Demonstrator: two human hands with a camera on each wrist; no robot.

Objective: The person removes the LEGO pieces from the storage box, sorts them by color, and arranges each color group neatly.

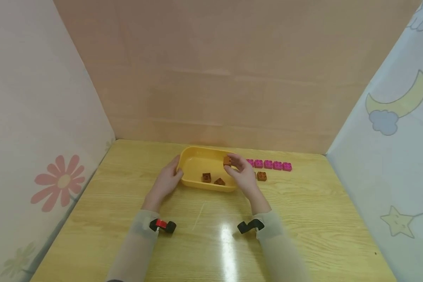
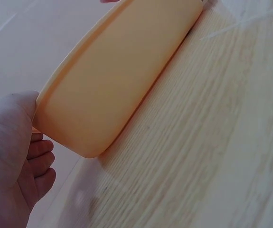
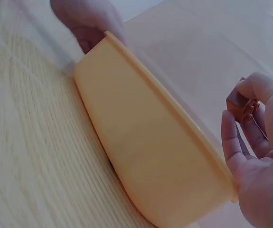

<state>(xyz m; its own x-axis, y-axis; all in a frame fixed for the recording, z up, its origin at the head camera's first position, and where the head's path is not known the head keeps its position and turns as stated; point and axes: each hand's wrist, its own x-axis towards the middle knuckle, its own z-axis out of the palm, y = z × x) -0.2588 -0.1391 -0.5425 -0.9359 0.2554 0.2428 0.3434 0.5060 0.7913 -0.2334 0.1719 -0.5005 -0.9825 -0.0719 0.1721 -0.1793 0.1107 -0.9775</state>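
Note:
A yellow plastic tray (image 1: 197, 185) sits on the table, and my left hand (image 1: 166, 181) grips its left end, thumb over the rim. Two brown toy bricks lie inside: a square one (image 1: 206, 178) and a more angular-looking one (image 1: 220, 181). Above the tray's right end my right hand (image 1: 244, 174) pinches an orange-brown toy brick (image 3: 240, 105) between thumb and fingers, its studs showing in the right wrist view. In the left wrist view, the left hand (image 2: 13, 152) holds the tray's corner (image 2: 79, 128).
A row of several pink bricks (image 1: 268, 164) stands on the table right of the tray. In front of it sits a brown brick (image 1: 262, 176), with another partly hidden by the right hand. A tan wall (image 1: 211, 98) rises behind the table (image 1: 303, 219).

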